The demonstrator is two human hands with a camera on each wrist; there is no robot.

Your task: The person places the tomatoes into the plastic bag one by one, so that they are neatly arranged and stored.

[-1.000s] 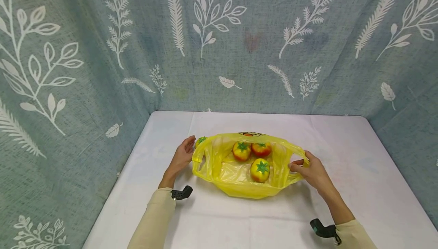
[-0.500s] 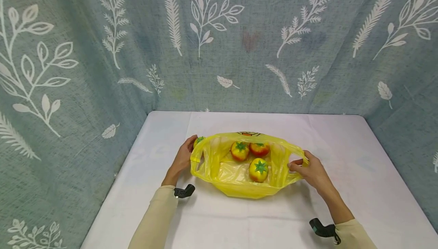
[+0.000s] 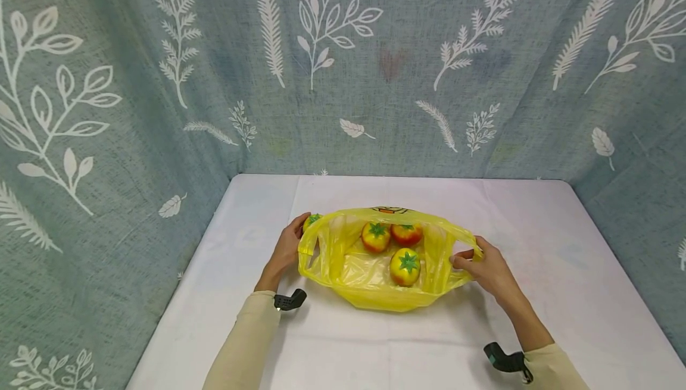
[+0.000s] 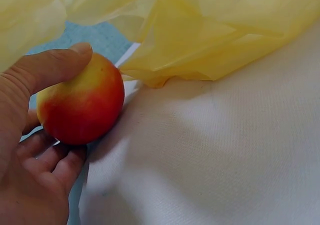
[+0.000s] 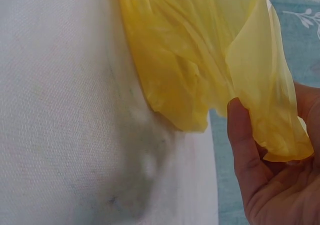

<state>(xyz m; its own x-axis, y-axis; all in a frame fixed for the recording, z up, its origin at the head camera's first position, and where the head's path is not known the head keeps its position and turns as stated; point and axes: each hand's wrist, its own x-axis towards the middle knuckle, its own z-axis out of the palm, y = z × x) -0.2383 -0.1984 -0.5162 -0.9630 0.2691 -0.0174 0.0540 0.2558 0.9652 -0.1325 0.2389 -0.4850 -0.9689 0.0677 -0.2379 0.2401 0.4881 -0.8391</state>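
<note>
A yellow plastic bag point(image 3: 370, 298) lies with its mouth spread wide on the table. Inside sit three red-and-yellow tomatoes, each with a green star-shaped top, one being the front tomato point(image 3: 405, 267). Beyond the bag's left handle, another tomato point(image 4: 82, 102) is partly hidden in the head view. My left hand point(image 3: 285, 250) grips it, thumb over one side and fingers curled beneath, as the left wrist view shows. My right hand point(image 3: 490, 266) holds the bag's right handle point(image 5: 280, 130), which loops over the fingers with the thumb beside it.
A white cloth covers the table point(image 3: 343, 354). Blue-green curtains point(image 3: 396, 122) with white leaf prints hang behind and on both sides. Black wrist-worn devices, including the right wrist device point(image 3: 504, 359), sit below the hands.
My left hand has moved slightly right and its fingers have come round the tomato beside the bag. The right hand keeps its hold on the handle, and the bag stays in place.
</note>
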